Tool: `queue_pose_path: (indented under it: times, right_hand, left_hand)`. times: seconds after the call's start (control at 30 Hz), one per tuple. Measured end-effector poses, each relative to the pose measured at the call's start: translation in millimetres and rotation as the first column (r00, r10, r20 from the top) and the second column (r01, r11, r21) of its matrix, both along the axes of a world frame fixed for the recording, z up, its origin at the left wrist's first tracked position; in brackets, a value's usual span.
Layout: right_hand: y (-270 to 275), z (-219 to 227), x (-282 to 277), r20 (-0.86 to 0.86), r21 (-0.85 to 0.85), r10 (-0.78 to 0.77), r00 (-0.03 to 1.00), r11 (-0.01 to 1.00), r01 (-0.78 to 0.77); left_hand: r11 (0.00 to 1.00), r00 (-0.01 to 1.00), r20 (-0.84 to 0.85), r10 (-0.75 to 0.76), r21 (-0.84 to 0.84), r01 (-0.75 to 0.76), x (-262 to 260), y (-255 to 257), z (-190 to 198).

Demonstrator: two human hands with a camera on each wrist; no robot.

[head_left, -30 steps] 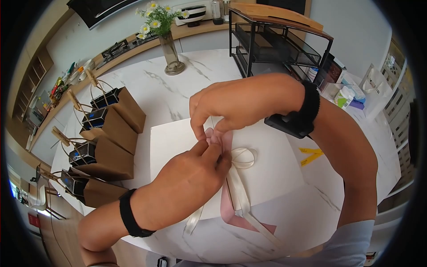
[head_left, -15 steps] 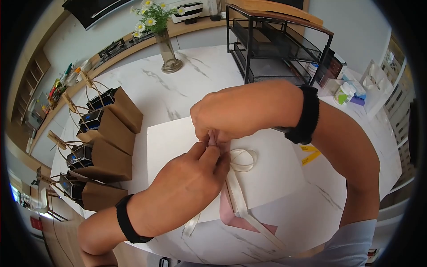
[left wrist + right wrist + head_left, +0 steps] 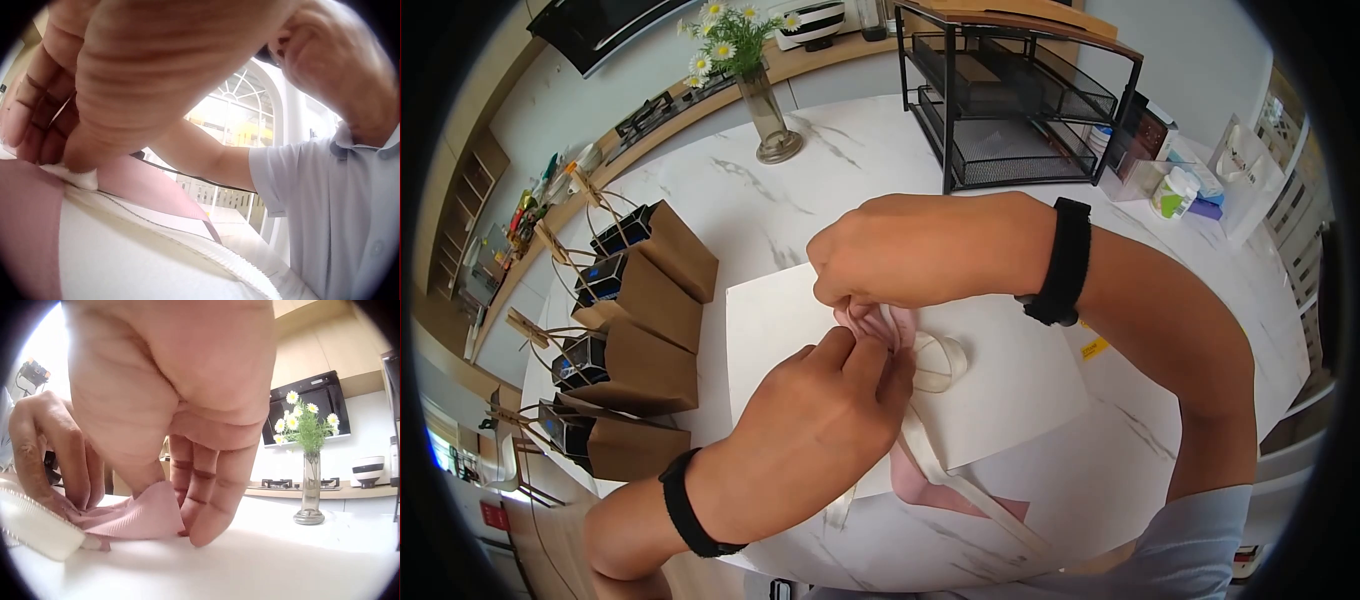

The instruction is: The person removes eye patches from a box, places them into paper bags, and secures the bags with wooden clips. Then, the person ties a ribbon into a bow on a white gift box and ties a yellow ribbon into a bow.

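Note:
A pink ribbon [image 3: 878,322] is gathered into folds on top of a white box [image 3: 1030,370]. My left hand [image 3: 810,415] pinches the gathered part from the near side. On the far side, my right hand [image 3: 930,250] arches over the folds. In the right wrist view the pink ribbon [image 3: 150,512] lies between that hand's thumb and fingers. A cream ribbon [image 3: 940,362] forms a loop just right of the knot, which the fingers largely hide. Tails of both ribbons trail over the box's near edge onto the table.
Several brown paper bags [image 3: 645,365] with clothespins on their handles line the left side of the marble table [image 3: 850,150]. A vase of daisies [image 3: 767,120] and a black mesh rack [image 3: 1020,120] stand behind. Bottles and small boxes sit at the right, near a yellow strip [image 3: 1092,342].
My right hand has shifted slightly left, and more of the pink folds show between the hands. The left hand keeps its pinch. The whole head view has drifted a little.

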State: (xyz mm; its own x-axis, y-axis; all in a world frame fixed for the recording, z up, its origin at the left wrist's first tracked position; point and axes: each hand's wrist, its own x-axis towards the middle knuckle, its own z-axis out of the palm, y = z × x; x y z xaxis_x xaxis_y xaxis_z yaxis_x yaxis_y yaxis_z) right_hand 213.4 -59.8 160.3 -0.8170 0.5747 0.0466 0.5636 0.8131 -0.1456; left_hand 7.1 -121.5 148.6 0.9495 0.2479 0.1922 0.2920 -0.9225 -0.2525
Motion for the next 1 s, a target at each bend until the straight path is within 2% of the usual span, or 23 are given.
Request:
queue_pose_path:
  times: [0.07,0.13,0.17,0.23,0.27,0.33,0.43,0.57,0.63,0.73,0.87,0.97,1.0]
  right_hand:
    - [-0.5,-6.8,2.6,-0.034,0.055,-0.004,0.999,0.998,0.006]
    - [-1.5,-11.4,3.9,-0.178,0.103,0.021,0.984,0.995,-0.002]
    - [-1.4,-11.8,4.3,-0.18,0.102,0.021,0.983,0.995,-0.002]
    - [0.2,-11.7,5.4,-0.117,-0.007,-0.025,0.993,1.0,0.025]
    - [1.6,-10.6,7.1,-0.119,-0.008,-0.026,0.993,1.0,0.025]
    - [6.0,-7.7,13.0,-0.198,-0.294,-0.075,0.977,0.956,0.014]
    - [11.4,-10.5,19.1,-0.298,-0.262,-0.001,0.954,0.962,-0.081]
    - [8.3,-8.1,17.9,-0.228,-0.269,-0.059,0.972,0.963,-0.004]
    - [6.4,-11.7,16.4,-0.232,-0.208,-0.11,0.966,0.976,0.061]
    - [6.8,-14.6,19.2,-0.271,-0.185,-0.143,0.952,0.978,0.095]
    - [6.5,-12.6,21.0,-0.289,-0.189,-0.124,0.949,0.979,0.07]
    - [3.9,-3.5,24.2,-0.276,-0.254,-0.179,0.944,0.961,0.108]
    - [1.4,-0.8,25.8,-0.296,-0.385,-0.177,0.939,0.922,0.052]
  left_hand:
    - [1.0,1.0,-0.01,0.0,0.004,0.0,1.6,0.7,0.1]
    - [1.0,1.0,0.001,-0.018,-0.021,0.018,3.5,1.8,-1.2]
    - [1.0,1.0,-0.001,-0.018,-0.022,0.018,4.1,1.9,-1.2]
    - [0.999,1.0,-0.005,-0.029,-0.044,0.029,4.8,2.0,-1.0]
    - [0.999,1.0,-0.007,-0.03,-0.045,0.029,4.5,1.8,-1.0]
    - [0.998,1.0,0.0,-0.022,-0.062,0.022,3.7,1.6,-0.6]
    - [0.997,1.0,0.003,-0.002,-0.082,0.002,1.8,0.2,-0.1]
    - [0.994,1.0,0.007,-0.016,-0.107,0.016,2.3,1.5,0.2]
    - [0.991,0.999,0.002,-0.037,-0.131,0.036,2.6,2.6,0.5]
    - [0.992,0.998,-0.063,-0.025,-0.123,0.017,2.8,-1.0,4.8]
    - [0.993,0.999,-0.032,-0.035,-0.112,0.031,1.6,-2.3,3.7]
    - [0.995,0.999,-0.035,-0.01,-0.104,0.007,-1.4,-3.1,5.0]
    - [0.991,1.0,0.008,-0.006,-0.134,0.007,-4.3,-1.7,4.5]
